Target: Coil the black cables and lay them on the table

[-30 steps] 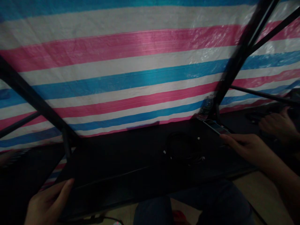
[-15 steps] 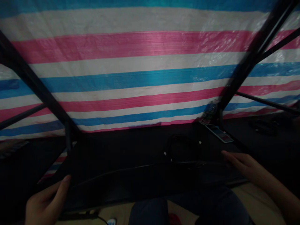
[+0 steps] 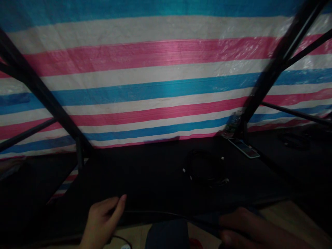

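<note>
My left hand (image 3: 105, 218) is closed in a pinch at the lower left, over the front part of the black tabletop (image 3: 124, 166). A thin dark cable (image 3: 162, 212) runs from its fingertips towards my right hand (image 3: 249, 228), at the lower right near my lap. The fingers of that hand are curled round the cable; they look dark and a little blurred. Beyond the hands, a coil of black cable (image 3: 188, 162) with small pale connector ends lies on the tabletop, touched by neither hand.
A phone (image 3: 245, 148) lies at the back right, with a clear plastic bottle (image 3: 233, 125) beside it. Dark frame posts (image 3: 275, 65) slant up on both sides before a striped plastic sheet (image 3: 160, 84). Another dark cable coil (image 3: 294, 141) lies farther right.
Both hands have come closer together and nearer my body, the left moving right and the right moving down. The cable between them now spans a shorter length, nearer the table's front edge.
</note>
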A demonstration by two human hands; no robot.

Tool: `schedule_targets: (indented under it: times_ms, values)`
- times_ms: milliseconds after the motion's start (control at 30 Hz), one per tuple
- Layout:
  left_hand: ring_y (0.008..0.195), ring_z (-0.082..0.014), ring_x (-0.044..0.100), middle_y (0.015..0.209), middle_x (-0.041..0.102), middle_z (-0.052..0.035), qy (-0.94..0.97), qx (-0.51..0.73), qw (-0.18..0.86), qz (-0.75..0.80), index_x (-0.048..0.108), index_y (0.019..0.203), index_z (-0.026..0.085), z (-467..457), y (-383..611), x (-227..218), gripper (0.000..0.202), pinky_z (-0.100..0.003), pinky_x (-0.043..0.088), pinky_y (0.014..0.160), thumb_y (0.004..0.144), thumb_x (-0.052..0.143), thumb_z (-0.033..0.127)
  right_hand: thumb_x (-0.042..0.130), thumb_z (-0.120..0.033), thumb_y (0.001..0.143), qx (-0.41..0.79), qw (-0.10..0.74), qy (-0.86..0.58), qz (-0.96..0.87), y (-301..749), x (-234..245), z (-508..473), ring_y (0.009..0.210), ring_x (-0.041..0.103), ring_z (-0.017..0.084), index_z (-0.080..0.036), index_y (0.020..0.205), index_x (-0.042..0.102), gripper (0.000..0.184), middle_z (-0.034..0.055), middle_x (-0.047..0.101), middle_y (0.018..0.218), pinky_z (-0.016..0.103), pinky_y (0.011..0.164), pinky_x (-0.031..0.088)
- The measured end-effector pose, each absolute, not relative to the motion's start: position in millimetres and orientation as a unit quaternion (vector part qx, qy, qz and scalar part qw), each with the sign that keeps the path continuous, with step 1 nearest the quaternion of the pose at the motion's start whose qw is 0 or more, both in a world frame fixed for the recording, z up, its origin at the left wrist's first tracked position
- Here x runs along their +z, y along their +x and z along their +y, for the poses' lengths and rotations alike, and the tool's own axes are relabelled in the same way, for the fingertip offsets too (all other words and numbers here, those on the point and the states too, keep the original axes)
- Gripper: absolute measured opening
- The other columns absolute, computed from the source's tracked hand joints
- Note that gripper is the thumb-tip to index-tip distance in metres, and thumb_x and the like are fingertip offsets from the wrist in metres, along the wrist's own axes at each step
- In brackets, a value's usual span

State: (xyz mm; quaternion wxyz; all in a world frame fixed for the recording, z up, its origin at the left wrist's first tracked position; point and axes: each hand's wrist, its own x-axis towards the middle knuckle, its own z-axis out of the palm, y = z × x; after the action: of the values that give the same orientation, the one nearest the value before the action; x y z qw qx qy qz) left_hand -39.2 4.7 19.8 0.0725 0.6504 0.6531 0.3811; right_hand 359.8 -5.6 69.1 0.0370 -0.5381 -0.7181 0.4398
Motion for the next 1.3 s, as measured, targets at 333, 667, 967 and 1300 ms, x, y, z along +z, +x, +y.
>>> schedule_targets:
  times_ms: [333,667,967,1300]
  values:
    - [0.041,-0.0083,0.041,0.045,0.040,0.0050,0.737,0.323,0.169,0.568,0.039,0.048,0.020,10,18,17,0.048,-0.020,0.031,0.046,0.093,0.045,0.036,0.048,-0.025,0.096,0.435,0.039,-0.458,-0.774,289,45,17,0.073,0.055,0.014,-0.020,0.075,0.061,0.025,-0.0014,0.060,0.073,0.024,0.065,0.037]
    - [0.058,-0.0143,0.061,0.062,0.065,-0.0002,0.727,0.244,0.259,0.587,0.065,0.065,0.020,12,-11,4,0.040,-0.023,0.042,0.057,0.094,0.048,0.042,0.045,-0.022,0.095,0.462,-0.005,-0.468,-0.753,340,38,37,0.066,0.056,0.014,-0.017,0.081,0.068,0.027,0.0000,0.062,0.071,0.024,0.062,0.039]
    - [0.063,-0.0154,0.060,0.064,0.066,-0.0013,0.738,0.200,0.337,0.550,0.067,0.066,0.019,9,43,8,0.039,-0.025,0.039,0.061,0.093,0.051,0.042,0.053,-0.018,0.091,0.504,0.114,-0.374,-0.770,279,30,32,0.063,0.049,0.010,-0.017,0.080,0.070,0.021,-0.0049,0.059,0.067,0.021,0.062,0.034]
    - [0.069,-0.0178,0.062,0.070,0.071,-0.0032,0.692,0.205,0.387,0.574,0.074,0.073,0.020,9,8,-3,0.036,-0.025,0.043,0.064,0.090,0.052,0.042,0.053,-0.022,0.090,0.458,0.043,-0.472,-0.752,330,29,40,0.070,0.058,0.015,-0.018,0.090,0.073,0.021,0.0009,0.069,0.077,0.024,0.063,0.038]
